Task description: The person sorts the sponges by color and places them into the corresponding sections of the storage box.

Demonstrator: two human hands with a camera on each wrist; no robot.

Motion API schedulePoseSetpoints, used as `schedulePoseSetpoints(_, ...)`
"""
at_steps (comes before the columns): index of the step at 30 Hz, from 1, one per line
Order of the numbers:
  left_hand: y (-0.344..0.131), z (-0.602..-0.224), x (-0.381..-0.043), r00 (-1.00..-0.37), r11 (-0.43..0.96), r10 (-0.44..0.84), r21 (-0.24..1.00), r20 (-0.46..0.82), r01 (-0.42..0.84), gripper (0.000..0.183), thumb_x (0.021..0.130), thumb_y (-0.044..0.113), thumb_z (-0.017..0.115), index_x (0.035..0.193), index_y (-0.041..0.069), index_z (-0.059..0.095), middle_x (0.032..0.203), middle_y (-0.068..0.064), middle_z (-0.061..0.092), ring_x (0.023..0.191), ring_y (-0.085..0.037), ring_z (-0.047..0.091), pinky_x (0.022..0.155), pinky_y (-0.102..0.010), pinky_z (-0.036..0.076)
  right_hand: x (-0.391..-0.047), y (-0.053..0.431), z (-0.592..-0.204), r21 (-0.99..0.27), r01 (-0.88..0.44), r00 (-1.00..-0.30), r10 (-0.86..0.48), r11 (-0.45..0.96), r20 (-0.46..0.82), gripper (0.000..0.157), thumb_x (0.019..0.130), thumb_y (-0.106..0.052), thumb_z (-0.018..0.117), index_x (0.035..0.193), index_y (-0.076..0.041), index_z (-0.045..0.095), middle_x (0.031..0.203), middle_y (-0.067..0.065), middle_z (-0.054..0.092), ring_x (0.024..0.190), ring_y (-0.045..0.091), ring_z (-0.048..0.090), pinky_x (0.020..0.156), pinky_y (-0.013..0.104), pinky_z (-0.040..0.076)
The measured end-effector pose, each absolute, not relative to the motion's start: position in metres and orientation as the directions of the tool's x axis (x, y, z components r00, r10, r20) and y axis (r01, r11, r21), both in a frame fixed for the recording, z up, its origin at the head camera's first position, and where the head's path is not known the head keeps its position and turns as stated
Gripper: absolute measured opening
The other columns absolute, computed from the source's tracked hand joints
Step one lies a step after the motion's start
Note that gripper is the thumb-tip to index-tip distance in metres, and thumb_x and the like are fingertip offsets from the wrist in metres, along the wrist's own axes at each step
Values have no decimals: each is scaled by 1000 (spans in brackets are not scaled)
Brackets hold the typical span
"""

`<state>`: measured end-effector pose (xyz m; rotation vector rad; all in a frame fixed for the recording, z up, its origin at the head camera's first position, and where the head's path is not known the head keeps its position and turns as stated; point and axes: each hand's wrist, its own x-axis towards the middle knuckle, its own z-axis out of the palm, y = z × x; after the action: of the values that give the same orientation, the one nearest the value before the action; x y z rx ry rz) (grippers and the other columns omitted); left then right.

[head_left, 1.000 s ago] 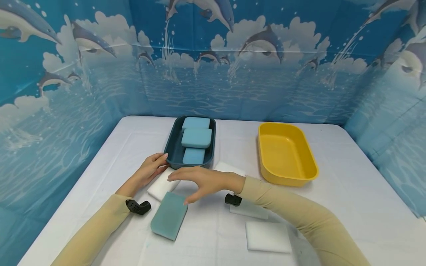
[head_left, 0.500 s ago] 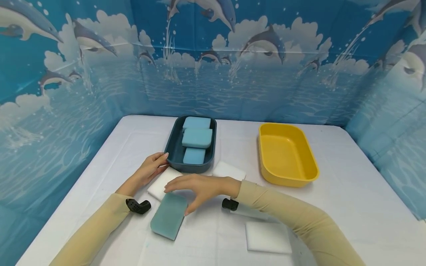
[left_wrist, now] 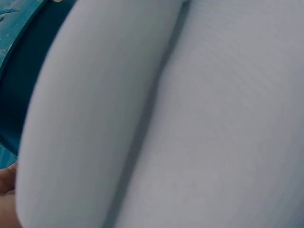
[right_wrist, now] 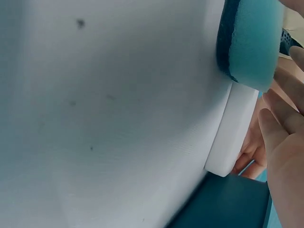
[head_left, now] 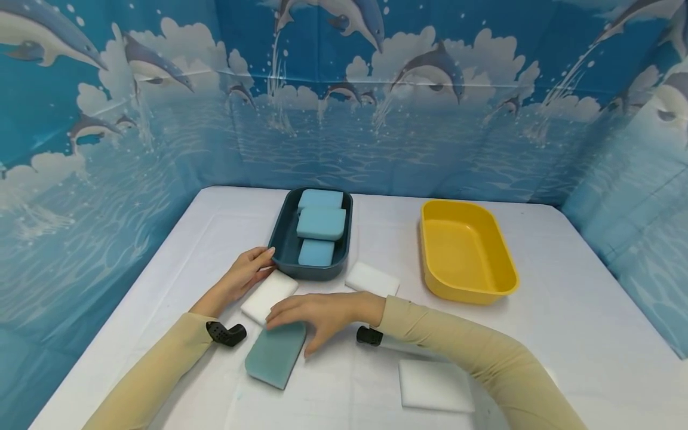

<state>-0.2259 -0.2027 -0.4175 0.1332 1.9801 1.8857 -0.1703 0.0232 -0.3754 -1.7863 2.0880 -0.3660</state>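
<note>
My left hand (head_left: 239, 278) holds the near left corner of a dark blue bin (head_left: 317, 273), its fingertips at the rim. Inside that bin lie several light blue sponges (head_left: 321, 224). My right hand (head_left: 325, 313) hovers palm down over a teal sponge (head_left: 276, 358), thumb spread to the right of it and fingers across its far end. In the right wrist view, the fingers (right_wrist: 282, 111) are loosely bent near this sponge (right_wrist: 254, 45). A white sponge (head_left: 266, 298) lies between the teal one and the bin, close to my left hand.
A yellow bin (head_left: 467, 257) stands at the back right, with nothing in it. White sponges lie behind my right wrist (head_left: 372, 279) and near the front (head_left: 435, 385). My right forearm partly covers another white block. A dolphin-print curtain (head_left: 344, 143) surrounds the table.
My right hand has drawn slightly toward me and down over the teal sponge's far end. My left hand stays at the dark blue bin's corner.
</note>
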Motion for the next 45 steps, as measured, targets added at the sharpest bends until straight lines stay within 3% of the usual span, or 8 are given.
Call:
schedulePoseSetpoints(11,-201,-419,-228,-916,80,332,974,-226,-211,72,100,35,42,149,-4,6,154,-23,16,141,-35,27,115,-42,29,-173,16,-384,-430,-889,-101,-985,154,-143,75,81,-31,73,145,-20,35,155,1,26,146,15,21,119,27,24)
schedulePoseSetpoints(22,-202,-414,-226,-915,95,329,972,-232,-213,72,99,37,43,149,-2,9,152,-21,21,139,-33,30,113,-34,35,-175,15,-384,-405,-905,-85,-988,130,-126,71,81,-24,73,143,-21,38,149,1,35,142,13,28,118,22,25)
schedulePoseSetpoints(33,-203,-416,-226,-911,88,338,972,-235,-218,74,99,38,42,149,-3,5,154,-22,16,141,-35,27,116,-41,28,-171,23,-383,-403,-905,-102,-990,135,-102,65,83,-28,70,142,-26,41,148,3,37,139,12,31,115,22,30)
schedulePoseSetpoints(45,-203,-417,-227,-913,93,336,973,-232,-213,76,99,38,42,149,-3,3,154,-23,15,141,-35,26,116,-41,28,-166,37,-379,-374,-912,-153,-985,171,-78,59,84,-34,69,138,-26,47,142,0,43,134,11,39,112,21,34)
